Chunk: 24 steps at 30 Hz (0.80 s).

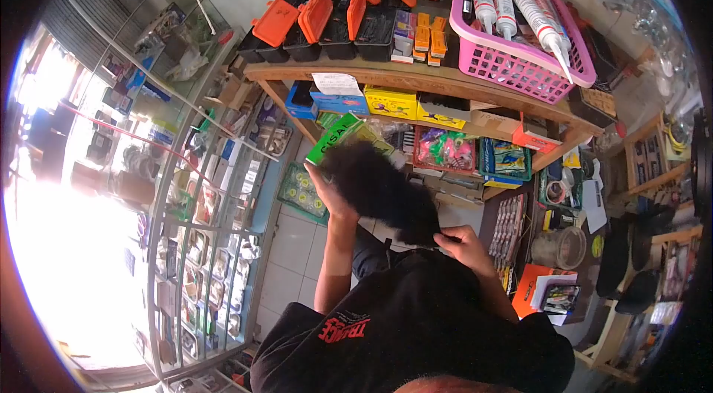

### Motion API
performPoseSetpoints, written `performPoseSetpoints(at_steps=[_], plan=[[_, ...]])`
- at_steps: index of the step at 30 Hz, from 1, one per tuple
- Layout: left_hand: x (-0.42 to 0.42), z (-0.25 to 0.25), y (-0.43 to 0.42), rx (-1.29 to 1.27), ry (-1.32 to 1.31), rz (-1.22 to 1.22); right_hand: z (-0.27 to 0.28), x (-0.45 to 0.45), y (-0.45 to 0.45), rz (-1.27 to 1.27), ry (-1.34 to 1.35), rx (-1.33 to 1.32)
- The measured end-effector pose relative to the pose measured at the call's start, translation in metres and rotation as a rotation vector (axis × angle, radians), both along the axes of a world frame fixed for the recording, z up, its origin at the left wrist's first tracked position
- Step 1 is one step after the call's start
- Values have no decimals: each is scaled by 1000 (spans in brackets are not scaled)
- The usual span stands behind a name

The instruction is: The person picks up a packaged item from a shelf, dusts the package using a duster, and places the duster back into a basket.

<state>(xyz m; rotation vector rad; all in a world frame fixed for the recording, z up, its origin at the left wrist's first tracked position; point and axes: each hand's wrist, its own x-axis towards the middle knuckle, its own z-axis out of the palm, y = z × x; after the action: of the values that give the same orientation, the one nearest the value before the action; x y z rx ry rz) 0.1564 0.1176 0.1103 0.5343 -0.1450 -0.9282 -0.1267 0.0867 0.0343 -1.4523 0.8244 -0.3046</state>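
My right hand [462,246] is closed on the near end of a black, fluffy feather duster [386,189], just in front of my black shirt. From there the duster slants up and to the left. My left hand [330,196] grips the lower end of a green box [334,139] with dark lettering. The duster's far end lies over part of that box and hides some of my left fingers. A clear-lidded green tray [303,192] with round items is below and left of the box.
Ahead is a wooden shelf [431,81] bearing orange-lidded black bins [316,18] and a pink basket [512,59] of sealant tubes. Lower down are colored boxes and trays. A glass display case [223,192] runs along the left. A clear round tub [561,248] stands at right.
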Motion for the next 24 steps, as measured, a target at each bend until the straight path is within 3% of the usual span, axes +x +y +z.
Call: performPoseSetpoints(at_steps=[1, 3, 6, 9, 10, 11, 13, 15, 16, 17, 20, 24], plan=[[32, -76, -5, -255, -15, 3, -3, 0, 1, 24, -33, -15], [33, -57, -3, -256, 4, -111, 9, 2, 4, -72, 13, 27], [6, 0, -3, 101, 107, 15, 3, -2, 3, -6, 10, -3], [48, -81, 5, -73, -36, -18, 5, -3, 2, -2, 18, 2], [22, -26, 6, -171, 3, -138, 7, -2, 2, -29, 29, 16], [16, -10, 2, 41, 60, 19, 6, -3, 2, -14, 33, 49], [16, -8, 0, 65, 99, 52, 0, -6, -1, 20, 43, 113], [63, -103, 10, -222, -152, -110, -7, -2, 3, 25, -90, -63], [40, -56, 9, -269, 23, -144, -8, -1, 5, 25, -156, -151], [34, -39, 5, -181, 63, -116, -3, -1, 4, -8, -126, -68], [36, -33, 1, 10, 130, -33, 12, -4, 1, -70, -34, 179], [50, -53, 8, -87, 47, -167, -14, -3, 0, 9, -157, -211]])
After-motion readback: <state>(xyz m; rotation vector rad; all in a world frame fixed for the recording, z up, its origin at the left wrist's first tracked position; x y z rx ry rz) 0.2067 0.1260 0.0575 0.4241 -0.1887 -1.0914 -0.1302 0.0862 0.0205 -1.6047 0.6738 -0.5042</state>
